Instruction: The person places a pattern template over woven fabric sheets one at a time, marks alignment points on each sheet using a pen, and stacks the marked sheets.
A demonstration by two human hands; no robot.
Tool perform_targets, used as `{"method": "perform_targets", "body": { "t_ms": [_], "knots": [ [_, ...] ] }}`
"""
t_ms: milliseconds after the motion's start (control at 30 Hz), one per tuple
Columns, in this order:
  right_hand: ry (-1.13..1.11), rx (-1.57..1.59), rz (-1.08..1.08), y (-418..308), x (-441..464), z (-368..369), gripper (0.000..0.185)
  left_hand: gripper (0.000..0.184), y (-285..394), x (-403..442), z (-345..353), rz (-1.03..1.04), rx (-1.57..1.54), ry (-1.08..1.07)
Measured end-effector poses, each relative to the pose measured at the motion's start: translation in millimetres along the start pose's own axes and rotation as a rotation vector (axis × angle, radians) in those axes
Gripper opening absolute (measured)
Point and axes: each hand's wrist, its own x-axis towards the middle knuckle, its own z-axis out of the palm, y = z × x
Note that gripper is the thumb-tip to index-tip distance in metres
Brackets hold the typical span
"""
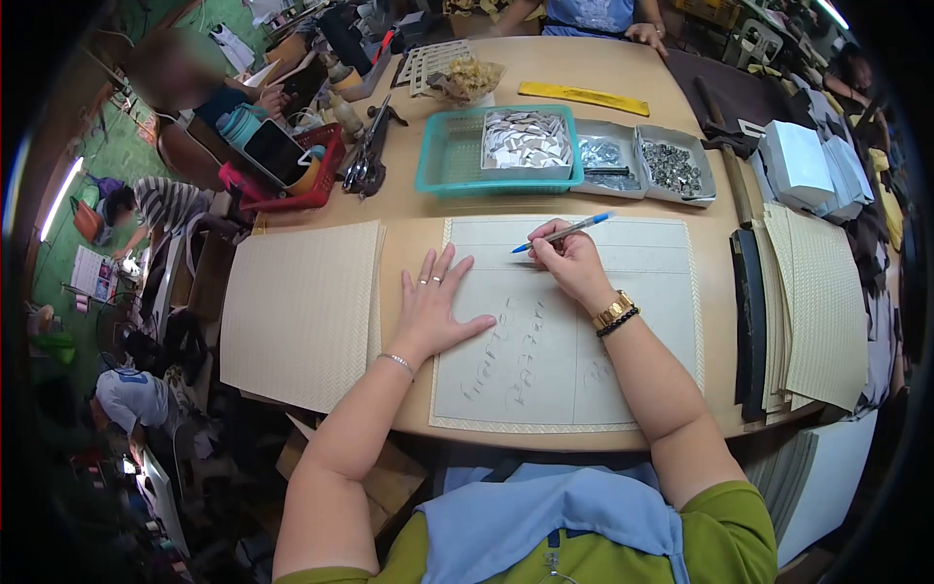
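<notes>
A pale rectangular sheet [642, 389] with a woven-pattern border lies in front of me on the table, marked with ruled lines and handwriting. My left hand [435, 304] rests flat on its left side, fingers spread, holding nothing. My right hand [572, 258] grips a blue ballpoint pen [574, 232], tip pointing left and down near the upper part of the sheet. Whether the tip touches the surface I cannot tell. Left of the sheet is a stack of cream woven-textured panels [297, 311]; several similar panels [822, 302] are piled at the right.
Behind the sheet stand a teal basket [449, 185], a box of white pieces [526, 141] and boxes of metal hardware [671, 167]. A yellow ruler [584, 97] lies farther back. A red basket [326, 185] sits at left. Other people are around the table.
</notes>
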Motion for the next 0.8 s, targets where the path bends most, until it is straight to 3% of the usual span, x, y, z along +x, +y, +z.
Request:
{"method": "perform_targets", "body": {
  "t_ms": [800],
  "knots": [
    [-0.013, 0.014, -0.009, 1.2, 0.2, 0.5, 0.013, 0.098, -3.2, -0.6, 3.9, 0.012, 0.007, 0.010]
  ]
}}
